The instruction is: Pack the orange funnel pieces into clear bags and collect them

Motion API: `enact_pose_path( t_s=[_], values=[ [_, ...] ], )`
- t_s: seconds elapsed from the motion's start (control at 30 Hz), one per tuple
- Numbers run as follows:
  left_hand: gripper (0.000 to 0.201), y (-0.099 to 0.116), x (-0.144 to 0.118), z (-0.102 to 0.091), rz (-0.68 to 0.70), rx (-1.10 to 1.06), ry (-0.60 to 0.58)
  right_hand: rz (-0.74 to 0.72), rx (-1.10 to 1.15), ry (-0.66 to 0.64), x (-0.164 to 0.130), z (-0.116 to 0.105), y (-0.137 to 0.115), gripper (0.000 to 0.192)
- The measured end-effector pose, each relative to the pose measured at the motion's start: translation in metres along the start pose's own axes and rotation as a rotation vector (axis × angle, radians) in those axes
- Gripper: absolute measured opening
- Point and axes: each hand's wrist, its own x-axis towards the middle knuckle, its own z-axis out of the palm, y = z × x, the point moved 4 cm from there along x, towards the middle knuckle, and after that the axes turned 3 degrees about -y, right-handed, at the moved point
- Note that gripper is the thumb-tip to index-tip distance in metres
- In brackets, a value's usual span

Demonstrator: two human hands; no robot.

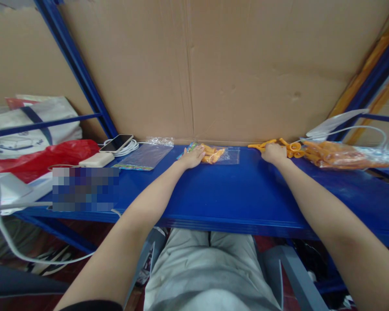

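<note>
My left hand [193,159] lies on the left end of a small clear plastic bag [234,156] with a colourful header. Its fingers are stretched out over the bag, and orange pieces [211,154] show inside just right of them. Farther right, my right hand [275,152] is closed at a loose pile of orange plastic pieces [294,150], some with round, cup-like ends. One thin orange piece [255,146] sticks out to the left of that hand. The fingertips are hidden, so the exact hold shows only partly.
A large clear bag of orange pieces [337,155] lies at the right. Left of my hands are a flat clear bag [145,156], a phone [117,143] on a coiled white cable, a white power bank [97,160] and a red plastic bag [52,157]. Cardboard [214,73] walls the blue table's [220,194] back.
</note>
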Motion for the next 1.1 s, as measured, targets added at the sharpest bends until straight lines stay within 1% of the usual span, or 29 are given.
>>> enact_pose_path(
  t_s=[0.07,0.1,0.2,0.3,0.37,0.43,0.47,0.5,0.53,0.57,0.6,0.67,0.7,0.77,0.83,0.93,1.1],
  values=[
    [0.054,-0.006,0.0,-0.003,-0.032,0.011,0.008,-0.008,-0.033,-0.078,0.001,0.006,-0.001,0.045],
    [0.054,-0.01,0.0,-0.004,-0.048,0.012,0.012,-0.027,-0.044,-0.089,0.001,0.007,-0.004,0.047],
    [0.056,-0.019,0.003,-0.005,-0.06,0.009,0.024,-0.118,-0.052,-0.071,0.001,0.008,-0.012,0.045],
    [0.056,-0.025,0.008,-0.003,0.0,0.018,0.043,-0.234,0.013,-0.057,0.0,0.007,-0.023,0.039],
    [0.057,-0.028,0.012,-0.001,0.028,0.016,0.055,-0.343,0.156,-0.106,-0.002,0.008,-0.033,0.035],
    [0.057,-0.03,0.014,0.0,0.037,-0.007,0.065,-0.434,0.376,-0.197,-0.005,0.008,-0.045,0.034],
    [0.057,-0.031,0.014,0.001,0.044,-0.021,0.071,-0.456,0.488,-0.236,-0.007,0.007,-0.05,0.035],
    [0.056,-0.031,0.014,0.001,0.054,-0.032,0.074,-0.461,0.579,-0.252,-0.008,0.006,-0.054,0.035],
    [0.056,-0.031,0.015,0.001,0.063,-0.037,0.075,-0.456,0.63,-0.238,-0.008,0.005,-0.056,0.033],
    [0.056,-0.032,0.015,0.001,0.068,-0.04,0.075,-0.45,0.632,-0.195,-0.008,0.003,-0.057,0.029],
    [0.056,-0.032,0.014,0.001,0.065,-0.043,0.074,-0.455,0.584,-0.138,-0.009,0.001,-0.057,0.027],
    [0.057,-0.033,0.014,0.001,0.047,-0.053,0.071,-0.496,0.382,-0.07,-0.011,0.001,-0.058,0.033],
    [0.058,-0.033,0.015,0.001,0.041,-0.058,0.069,-0.523,0.274,-0.072,-0.012,0.003,-0.058,0.039],
    [0.057,-0.034,0.015,0.002,0.045,-0.062,0.068,-0.571,0.121,-0.127,-0.016,0.007,-0.059,0.048],
    [0.056,-0.034,0.016,0.002,0.067,-0.059,0.074,-0.608,0.057,-0.18,-0.019,0.009,-0.06,0.046],
    [0.055,-0.035,0.018,0.002,0.089,-0.046,0.081,-0.621,-0.001,-0.21,-0.022,0.007,-0.063,0.039],
    [0.058,-0.036,0.018,0.001,0.085,-0.035,0.066,-0.513,-0.122,-0.22,-0.02,0.0,-0.057,0.035]
  ],
)
